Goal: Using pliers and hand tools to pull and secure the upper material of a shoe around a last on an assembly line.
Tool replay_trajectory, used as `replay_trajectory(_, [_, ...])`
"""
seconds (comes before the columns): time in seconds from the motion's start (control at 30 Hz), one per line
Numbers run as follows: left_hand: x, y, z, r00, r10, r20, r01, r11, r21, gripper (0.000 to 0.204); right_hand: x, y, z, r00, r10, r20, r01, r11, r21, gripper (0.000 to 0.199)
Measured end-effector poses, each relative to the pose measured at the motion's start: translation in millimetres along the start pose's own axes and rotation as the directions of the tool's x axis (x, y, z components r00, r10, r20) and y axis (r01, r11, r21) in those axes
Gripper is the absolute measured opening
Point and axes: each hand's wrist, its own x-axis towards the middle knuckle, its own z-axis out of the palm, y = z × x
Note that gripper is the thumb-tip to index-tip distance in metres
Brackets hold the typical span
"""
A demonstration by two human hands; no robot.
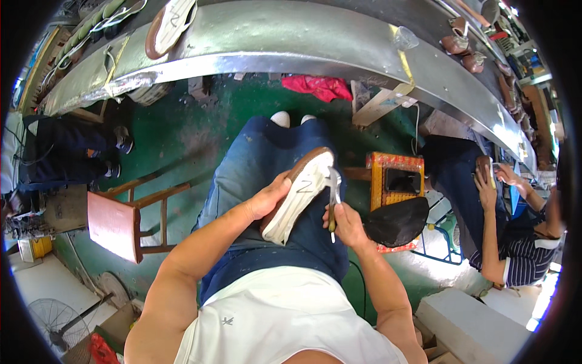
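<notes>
My left hand (271, 195) grips a brown shoe (298, 193) by its side, over my lap. The shoe's pale underside faces up, with a dark mark drawn on it, and its toe points away and to the right. My right hand (346, 223) is closed round the brownish handle of a metal-headed tool (334, 187). The tool stands along the shoe's right edge, its head close to the toe. Whether it touches the shoe, and which kind of tool it is, I cannot tell.
A metal-topped bench (254, 42) curves across the far side, bearing another shoe (170, 29) sole up. On my left stands a wooden stool (115, 224); on my right, an orange woven seat (379, 182) with a phone (402, 181). A co-worker (473, 212) handles a shoe at far right.
</notes>
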Motion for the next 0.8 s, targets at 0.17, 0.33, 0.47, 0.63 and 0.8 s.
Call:
replay_trajectory(0.17, [-56.3, 1.7, 0.8, 0.985, -0.145, 0.092, 0.122, 0.967, 0.222, 0.085, -2.8, 0.3, -7.9, 0.999, 0.021, -0.039, -0.02, 0.999, 0.03, 0.057])
replay_trajectory(0.33, [-62.9, 7.3, 5.0, 0.984, -0.168, 0.056, 0.095, 0.767, 0.634, 0.095, -11.0, -45.1, 6.6, 1.0, 0.002, 0.015, 0.004, 0.93, -0.367, 0.045])
replay_trajectory(0.47, [-58.9, 0.5, 3.5, 0.991, -0.087, 0.1, -0.004, 0.736, 0.677, 0.107, -39.5, -74.2, 35.8, 0.951, -0.264, 0.16, 0.309, 0.802, -0.511, 0.034])
replay_trajectory(0.63, [-60.3, 5.1, 4.3, 0.99, -0.11, 0.091, 0.024, 0.753, 0.657, 0.106, -30.7, -58.7, 44.4, 0.953, -0.043, 0.301, 0.286, 0.462, -0.84, 0.029])
replay_trajectory(0.8, [-62.0, 27.8, -1.8, 0.996, -0.041, 0.077, 0.016, 0.954, 0.3, 0.091, -34.2, -23.2, 6.4, 0.989, -0.115, 0.09, 0.14, 0.926, -0.352, 0.039])
